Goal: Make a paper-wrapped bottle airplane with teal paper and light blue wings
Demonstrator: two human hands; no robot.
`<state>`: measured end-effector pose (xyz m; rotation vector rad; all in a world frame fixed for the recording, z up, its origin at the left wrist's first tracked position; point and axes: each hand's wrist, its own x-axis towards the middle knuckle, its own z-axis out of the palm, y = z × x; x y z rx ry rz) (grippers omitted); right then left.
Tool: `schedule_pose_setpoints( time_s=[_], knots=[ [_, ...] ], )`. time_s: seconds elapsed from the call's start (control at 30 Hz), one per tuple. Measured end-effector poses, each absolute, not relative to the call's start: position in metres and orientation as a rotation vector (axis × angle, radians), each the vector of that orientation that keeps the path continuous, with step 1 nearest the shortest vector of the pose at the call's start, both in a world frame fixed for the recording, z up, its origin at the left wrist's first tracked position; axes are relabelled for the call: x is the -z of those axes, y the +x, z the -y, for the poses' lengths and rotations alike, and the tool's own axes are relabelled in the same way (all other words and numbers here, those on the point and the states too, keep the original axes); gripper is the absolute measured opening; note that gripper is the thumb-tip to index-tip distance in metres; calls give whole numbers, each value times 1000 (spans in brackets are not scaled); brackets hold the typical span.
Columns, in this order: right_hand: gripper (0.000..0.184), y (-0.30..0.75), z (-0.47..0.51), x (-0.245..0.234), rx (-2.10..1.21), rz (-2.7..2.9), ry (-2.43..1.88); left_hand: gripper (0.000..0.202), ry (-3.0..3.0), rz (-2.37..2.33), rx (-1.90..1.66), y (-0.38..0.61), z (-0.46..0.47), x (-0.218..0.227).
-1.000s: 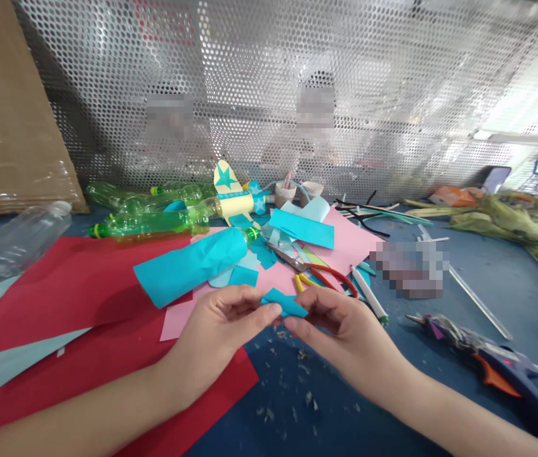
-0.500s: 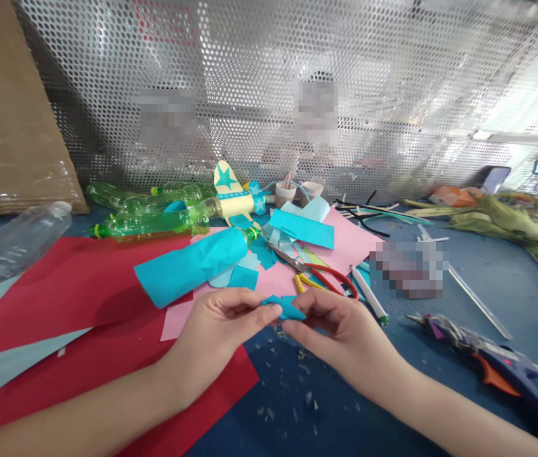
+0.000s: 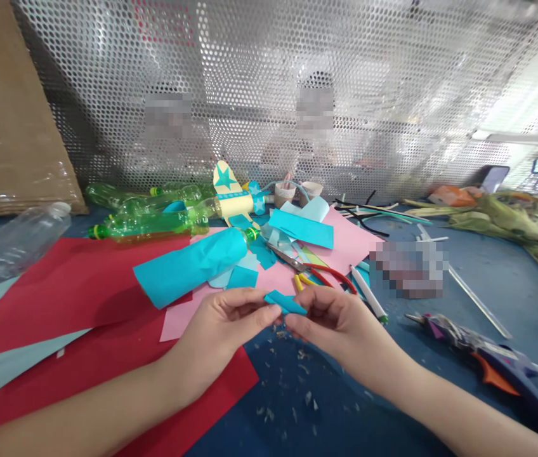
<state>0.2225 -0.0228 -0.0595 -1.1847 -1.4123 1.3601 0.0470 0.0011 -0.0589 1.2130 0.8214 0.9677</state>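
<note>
Blue paper scrap [image 3: 284, 302] is pinched at both ends: the left hand [image 3: 224, 324] is closed on one tip by thumb and forefinger, and the right hand [image 3: 333, 320] is closed on the other. It is held just above the table [image 3: 297, 412], probably so that both faces can be reached. Scissors [image 3: 316, 274] are laid just beyond the grip, within reach. A blue-wrapped bottle [image 3: 193, 265] lies beyond and to its left.

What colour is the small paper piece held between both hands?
Turquoise blue. The head view shows the paper piece between left hand and right hand.
</note>
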Motion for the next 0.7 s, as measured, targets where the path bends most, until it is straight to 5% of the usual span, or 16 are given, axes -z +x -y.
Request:
schedule_pose_setpoints(
  time_s=[0.7],
  knots=[
    [40, 222, 11, 75, -1338, 1351, -1145, 16, 1163, -988, -1009, 57, -7, 58]
  ],
)
